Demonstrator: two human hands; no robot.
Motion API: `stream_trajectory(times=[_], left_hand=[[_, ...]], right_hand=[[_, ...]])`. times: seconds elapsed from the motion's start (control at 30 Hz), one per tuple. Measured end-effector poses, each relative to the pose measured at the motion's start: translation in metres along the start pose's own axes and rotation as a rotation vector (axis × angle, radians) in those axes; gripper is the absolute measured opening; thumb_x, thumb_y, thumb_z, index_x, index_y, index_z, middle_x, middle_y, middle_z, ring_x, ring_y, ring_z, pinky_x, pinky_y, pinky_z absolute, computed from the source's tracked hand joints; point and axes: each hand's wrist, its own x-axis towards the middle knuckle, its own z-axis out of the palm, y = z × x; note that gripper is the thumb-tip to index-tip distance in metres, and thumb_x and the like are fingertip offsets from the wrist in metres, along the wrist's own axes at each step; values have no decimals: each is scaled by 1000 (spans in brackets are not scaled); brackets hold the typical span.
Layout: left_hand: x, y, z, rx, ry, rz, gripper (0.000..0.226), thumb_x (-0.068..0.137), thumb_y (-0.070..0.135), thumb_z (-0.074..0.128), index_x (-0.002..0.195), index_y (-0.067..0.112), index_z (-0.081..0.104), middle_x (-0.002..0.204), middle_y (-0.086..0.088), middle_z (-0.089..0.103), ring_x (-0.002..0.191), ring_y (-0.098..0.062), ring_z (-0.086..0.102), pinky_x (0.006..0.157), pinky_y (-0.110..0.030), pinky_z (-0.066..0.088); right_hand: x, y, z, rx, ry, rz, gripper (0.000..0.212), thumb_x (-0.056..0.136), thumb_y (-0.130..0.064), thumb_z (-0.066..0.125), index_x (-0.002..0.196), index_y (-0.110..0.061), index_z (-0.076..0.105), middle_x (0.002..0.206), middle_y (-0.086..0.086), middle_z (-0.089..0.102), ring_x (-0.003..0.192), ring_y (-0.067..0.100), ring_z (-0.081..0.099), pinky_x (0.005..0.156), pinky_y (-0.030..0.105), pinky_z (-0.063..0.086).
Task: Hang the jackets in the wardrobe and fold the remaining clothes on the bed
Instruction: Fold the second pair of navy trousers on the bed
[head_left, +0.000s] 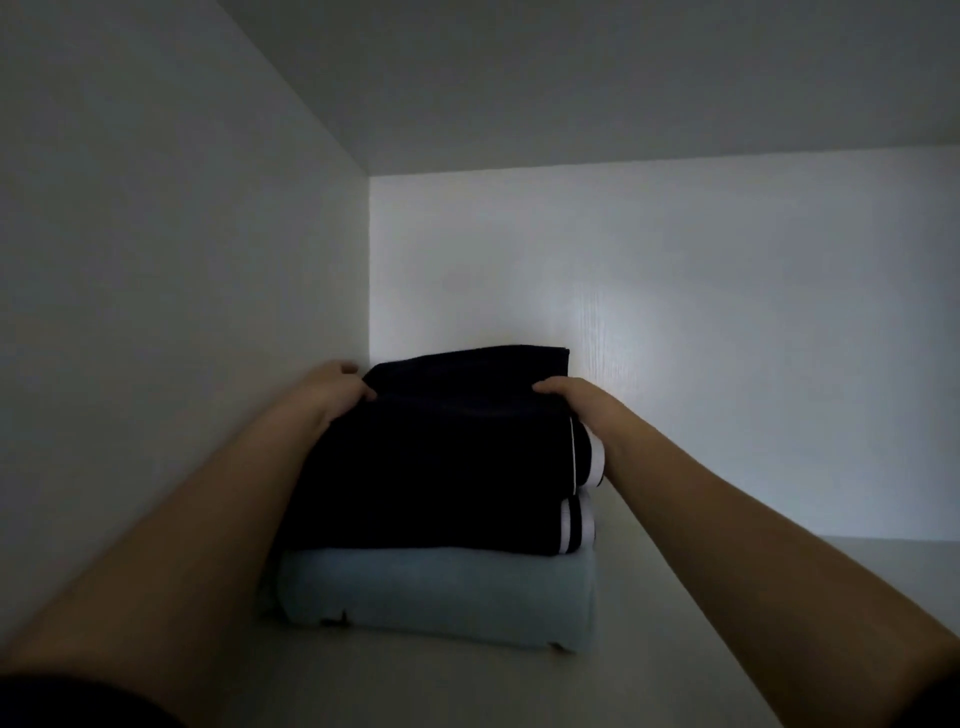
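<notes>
White panels close in a dim wardrobe compartment: a side wall (182, 312) on the left, a back wall (675, 312) lit faintly near its middle, and a top panel (571, 78) well above everything. The shelf floor (675, 649) runs bare to the right of the clothes and in front of them, which leaves wide room on those two sides.

A stack sits toward the back left corner. At the bottom lies a light blue folded garment (431, 592), its front fold facing the camera and its right edge jutting slightly past what lies on it. On top rest the dark folded clothes (441, 457), seemingly in two layers, with white stripes (596, 460) showing at their right edge. The far edge of the dark pile is near the back wall; whether it touches cannot be told.

The left hand (337, 384) grips the far left corner of the dark pile, thumb on top, squeezed into the narrow gap beside the side wall. The right hand (571, 400) grips the far right corner in the same way, thumb on top. The other fingers of both hands are hidden behind the cloth. Both forearms run along the stack's sides, and a dark sleeve (78, 701) shows at the lower left.
</notes>
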Motion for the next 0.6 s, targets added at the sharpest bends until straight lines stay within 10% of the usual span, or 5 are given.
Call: stream_trajectory(times=[0.23, 0.33, 0.4, 0.47, 0.6], left_hand=[[1, -1, -4, 498, -95, 1, 50, 93, 7, 47, 141, 1, 39, 145, -19, 42, 129, -31, 44, 97, -29, 36], [-6, -1, 1, 654, -35, 208, 61, 92, 9, 50, 148, 8, 26, 150, -19, 31, 135, -33, 37, 108, -34, 33], [-9, 3, 4, 732, 15, 429, 59, 95, 20, 50, 149, 15, 26, 158, -14, 17, 142, -30, 24, 115, -36, 23], [-10, 17, 11, 694, -36, 543, 56, 99, 32, 43, 151, 23, 23, 161, -7, 8, 147, -25, 10, 118, -35, 11], [-4, 10, 48, 816, -305, 440, 56, 102, 40, 30, 153, 23, 13, 161, -8, 4, 148, -29, 2, 120, -44, 6]], right_hand=[[7, 6, 6, -81, -18, 82, 21, 86, -9, 50, 66, -15, 47, 61, 5, 46, 52, 16, 44, 51, 25, 38], [-3, -1, 16, -278, 45, 82, 14, 88, -12, 53, 101, -8, 56, 88, 11, 58, 73, 21, 59, 56, 25, 44], [3, -6, 14, -541, 203, -138, 68, 89, -18, 57, 148, -13, 22, 137, 18, 42, 117, 30, 52, 88, 33, 49], [1, -19, 10, -840, 260, -540, 79, 88, -27, 57, 153, -22, 11, 154, 10, 23, 136, 28, 33, 109, 38, 33], [25, -6, 19, -1167, -189, -426, 68, 97, -42, 47, 153, -19, 17, 160, 7, 10, 147, 26, 9, 115, 32, 10]])
